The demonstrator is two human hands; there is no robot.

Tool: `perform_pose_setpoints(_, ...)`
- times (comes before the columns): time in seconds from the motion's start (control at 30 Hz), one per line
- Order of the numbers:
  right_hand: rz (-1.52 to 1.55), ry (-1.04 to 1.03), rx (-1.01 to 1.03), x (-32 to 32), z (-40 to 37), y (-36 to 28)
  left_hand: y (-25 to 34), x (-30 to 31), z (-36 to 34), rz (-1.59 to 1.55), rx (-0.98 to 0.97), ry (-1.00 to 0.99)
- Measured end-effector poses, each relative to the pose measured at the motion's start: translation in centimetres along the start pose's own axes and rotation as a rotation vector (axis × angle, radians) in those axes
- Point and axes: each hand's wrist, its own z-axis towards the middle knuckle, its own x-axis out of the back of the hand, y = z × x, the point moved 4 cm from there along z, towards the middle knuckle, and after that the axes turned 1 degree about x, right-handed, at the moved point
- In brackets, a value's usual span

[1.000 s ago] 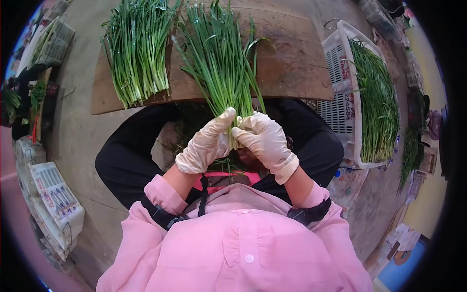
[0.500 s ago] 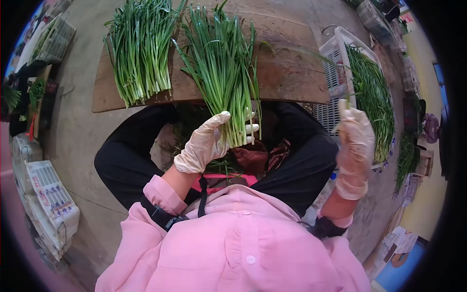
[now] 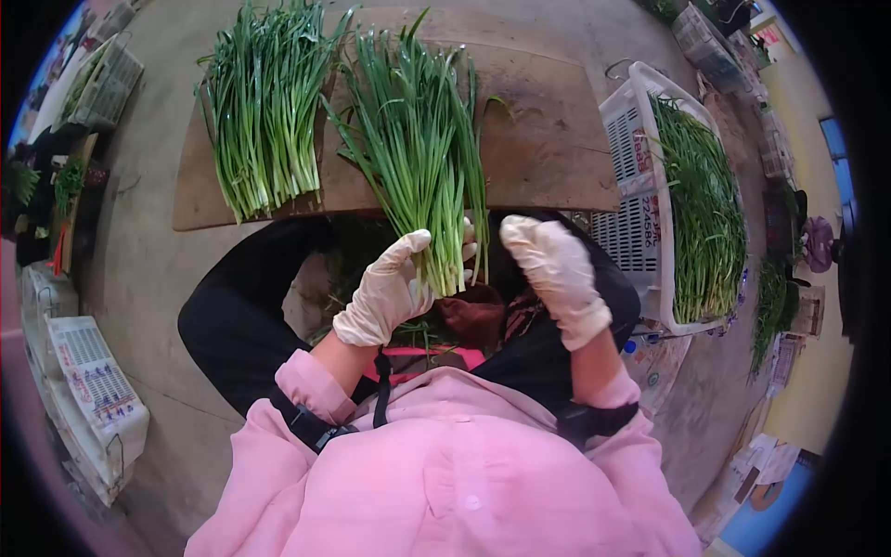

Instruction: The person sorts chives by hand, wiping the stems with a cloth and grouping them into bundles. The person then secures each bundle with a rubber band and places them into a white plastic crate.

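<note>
My gloved left hand (image 3: 388, 292) is wrapped round the pale lower stems of a bunch of garlic chives (image 3: 418, 148). The leaves point away from me and rest on the wooden board, while the cut ends hang over its near edge. My gloved right hand (image 3: 555, 269) is just right of the bunch, apart from it, slightly blurred. Its fingers are pressed together and point toward the stems; anything between them is hidden. A second bunch of garlic chives (image 3: 269, 111) lies on the board at left.
The wooden board (image 3: 548, 139) spans the space before my knees. At right stands a white plastic crate (image 3: 664, 251) filled with long green chives (image 3: 701, 213). White crates (image 3: 97, 381) sit on the floor at left. A reddish-brown cloth-like item (image 3: 473, 316) lies between my legs.
My right hand has swung left from beside the crate to near the held bunch. The stalk bit at its fingertips no longer shows. My left hand keeps its hold.
</note>
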Motion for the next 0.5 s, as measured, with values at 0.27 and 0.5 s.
perform_pose_setpoints(0.27,0.443,-0.272,-0.339,-8.3,2.1,4.0,0.5,2.0,-0.4,0.056,-0.014,0.099)
perform_pose_setpoints(0.5,0.125,-0.218,-0.055,-6.5,4.1,-2.1,0.1,0.4,-0.6,0.238,0.032,0.152)
